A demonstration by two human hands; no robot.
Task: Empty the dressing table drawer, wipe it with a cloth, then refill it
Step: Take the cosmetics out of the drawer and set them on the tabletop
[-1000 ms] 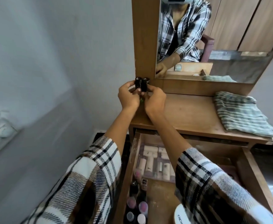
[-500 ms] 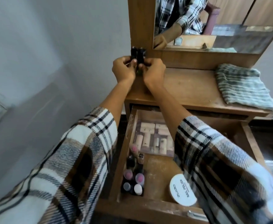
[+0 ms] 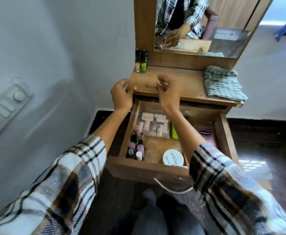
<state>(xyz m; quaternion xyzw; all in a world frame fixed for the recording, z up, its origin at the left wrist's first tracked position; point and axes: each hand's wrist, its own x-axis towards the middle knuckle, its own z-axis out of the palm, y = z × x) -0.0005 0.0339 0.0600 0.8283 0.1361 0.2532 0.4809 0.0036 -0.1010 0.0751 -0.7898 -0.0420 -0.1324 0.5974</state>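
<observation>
**Drawer open, both hands empty above it**

Person seated facing the dressing table point(image 3: 178, 82). Left hand point(image 3: 121, 94) and right hand point(image 3: 168, 91) hang in the air over the table's front edge, a little apart from each other, fingers loosely curled, holding nothing.

Two nail polish bottles point(image 3: 141, 61), one yellow and one green, both with black caps, stand upright side by side at the back left corner of the tabletop, against the mirror frame point(image 3: 144, 31).

Folded green striped cloth point(image 3: 223, 83) lies on the right side of the tabletop, well apart from the hands.

Drawer point(image 3: 145, 165) pulled out below. Inside: a cluster of small polish bottles point(image 3: 136, 146) along the left wall, a clear box of pale tubes point(image 3: 153, 123) at the back, a round white tub point(image 3: 172, 156) near the front. Right part of the drawer partly hidden by the right forearm.
</observation>
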